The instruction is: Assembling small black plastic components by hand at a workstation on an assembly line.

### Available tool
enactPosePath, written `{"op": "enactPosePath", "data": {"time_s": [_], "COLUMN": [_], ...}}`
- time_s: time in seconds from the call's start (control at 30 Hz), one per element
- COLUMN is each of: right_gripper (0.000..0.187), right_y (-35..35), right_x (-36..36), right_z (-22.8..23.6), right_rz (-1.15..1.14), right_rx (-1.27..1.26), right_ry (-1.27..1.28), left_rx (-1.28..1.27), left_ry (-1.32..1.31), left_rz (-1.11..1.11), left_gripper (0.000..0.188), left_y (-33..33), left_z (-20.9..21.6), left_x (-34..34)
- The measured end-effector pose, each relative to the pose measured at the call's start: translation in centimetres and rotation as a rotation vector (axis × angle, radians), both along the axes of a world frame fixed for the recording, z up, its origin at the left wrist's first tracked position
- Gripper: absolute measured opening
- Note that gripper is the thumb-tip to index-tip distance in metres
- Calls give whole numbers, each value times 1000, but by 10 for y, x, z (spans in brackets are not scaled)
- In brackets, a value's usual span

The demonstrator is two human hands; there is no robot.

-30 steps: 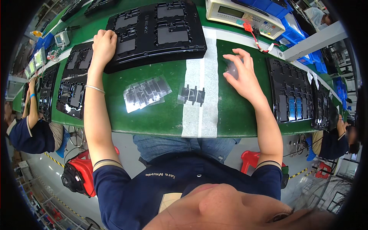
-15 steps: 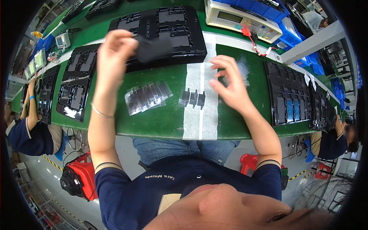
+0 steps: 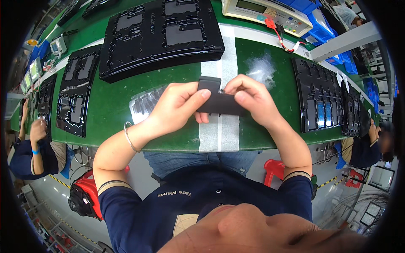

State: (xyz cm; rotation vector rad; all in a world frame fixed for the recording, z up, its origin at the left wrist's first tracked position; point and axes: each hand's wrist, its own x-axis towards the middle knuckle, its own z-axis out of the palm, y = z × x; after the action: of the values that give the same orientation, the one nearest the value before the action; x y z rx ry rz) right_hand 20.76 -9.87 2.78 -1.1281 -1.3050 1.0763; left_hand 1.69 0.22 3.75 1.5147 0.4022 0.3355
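A flat, black L-shaped piece (image 3: 217, 102) is held level over the white strip (image 3: 219, 141) on the green table. My left hand (image 3: 175, 107) is closed on its left end, thumb on top and fingers underneath. At its inner corner and right end, my right hand (image 3: 257, 103) pinches with thumb and forefinger. Whether a small tab lies between those fingertips, I cannot tell. Partly behind my left hand lie overlapping clear film sheets with dark strips (image 3: 142, 103). The black pieces on film on the white strip are almost wholly hidden under my hands.
A stack of black moulded trays (image 3: 152, 50) stands at the far left-centre. More black trays lie left (image 3: 78, 90) and right (image 3: 322, 99). Crumpled clear film (image 3: 261, 69) lies beyond my right hand. A bench meter (image 3: 270, 17) with red leads stands at the back. Co-workers sit on both sides.
My left hand has brought the black L-shaped piece from near the tray stack to the white strip. My right hand, open before, has closed on it. The tray stack appears farther left.
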Motion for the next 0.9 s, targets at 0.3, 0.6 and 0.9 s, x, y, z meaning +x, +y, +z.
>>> {"op": "enactPosePath", "data": {"time_s": [0.3, 0.6, 0.9], "right_gripper": [28, 22, 22], "right_y": [9, 7, 13], "right_x": [-8, -11, -5], "right_z": [14, -1, -3], "right_rz": [162, 43, 130], "right_rx": [-305, 111, 199], "right_ry": [93, -331, -407], "left_rx": [105, 234, 246], "left_ry": [146, 273, 274], "left_rz": [-162, -269, -336], "left_gripper": [24, 26, 26], "left_y": [-14, -11, -9], "left_z": [9, 11, 9], "left_x": [4, 4, 5]}}
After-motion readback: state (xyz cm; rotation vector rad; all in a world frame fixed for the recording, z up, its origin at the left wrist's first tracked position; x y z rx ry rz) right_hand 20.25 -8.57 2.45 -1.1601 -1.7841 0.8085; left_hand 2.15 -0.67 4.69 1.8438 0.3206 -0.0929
